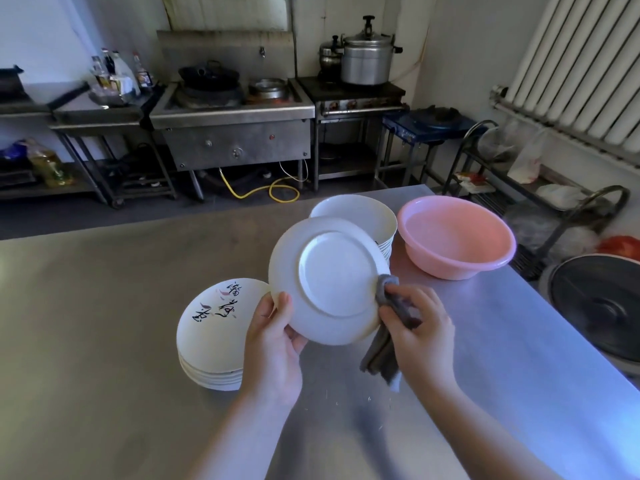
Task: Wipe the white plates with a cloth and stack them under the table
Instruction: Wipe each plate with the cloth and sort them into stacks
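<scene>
At the frame's centre, above the steel table, the left hand grips the lower-left rim of a round white ceramic plate turned underside-up, while the right hand presses a bunched grey cloth against its lower-right rim.

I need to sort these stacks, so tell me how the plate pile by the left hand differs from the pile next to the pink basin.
The near stack has painted characters and petal marks on its top plate; the far stack shows a plain white top. The near stack stands apart, left of the left hand; the far stack sits beside the pink basin, partly hidden by the held plate. Both are white and rest on the steel table.
</scene>
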Action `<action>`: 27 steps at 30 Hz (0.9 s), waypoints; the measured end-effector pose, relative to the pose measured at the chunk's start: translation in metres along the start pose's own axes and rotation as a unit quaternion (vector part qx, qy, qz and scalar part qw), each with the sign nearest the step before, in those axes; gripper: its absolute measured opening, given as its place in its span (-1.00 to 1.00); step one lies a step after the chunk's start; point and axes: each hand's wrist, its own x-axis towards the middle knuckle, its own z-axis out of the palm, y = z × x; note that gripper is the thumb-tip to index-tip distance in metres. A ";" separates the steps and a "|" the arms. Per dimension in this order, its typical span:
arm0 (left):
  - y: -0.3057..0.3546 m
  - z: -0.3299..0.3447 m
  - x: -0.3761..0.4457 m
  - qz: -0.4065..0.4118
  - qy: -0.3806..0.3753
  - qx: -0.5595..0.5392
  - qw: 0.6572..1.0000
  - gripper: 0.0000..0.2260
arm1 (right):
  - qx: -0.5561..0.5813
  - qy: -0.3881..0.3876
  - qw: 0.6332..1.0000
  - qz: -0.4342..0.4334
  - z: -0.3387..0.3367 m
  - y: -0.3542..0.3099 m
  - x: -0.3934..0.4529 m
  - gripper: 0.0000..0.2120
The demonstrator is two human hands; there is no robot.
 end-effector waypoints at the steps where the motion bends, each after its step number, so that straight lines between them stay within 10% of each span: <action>1: 0.001 0.005 0.000 0.007 0.005 -0.004 1.000 -0.87 | 0.010 0.010 1.000 0.001 0.004 -0.001 -0.007 -0.63; 14: 0.006 0.038 -0.001 0.068 0.032 0.000 0.997 -0.78 | -0.013 -0.025 0.975 -0.221 0.034 -0.036 -0.022 -0.80; 27: 0.014 0.028 0.008 0.035 0.038 -0.046 0.998 -0.86 | -0.021 -0.006 0.973 -0.230 0.023 -0.026 -0.016 -0.84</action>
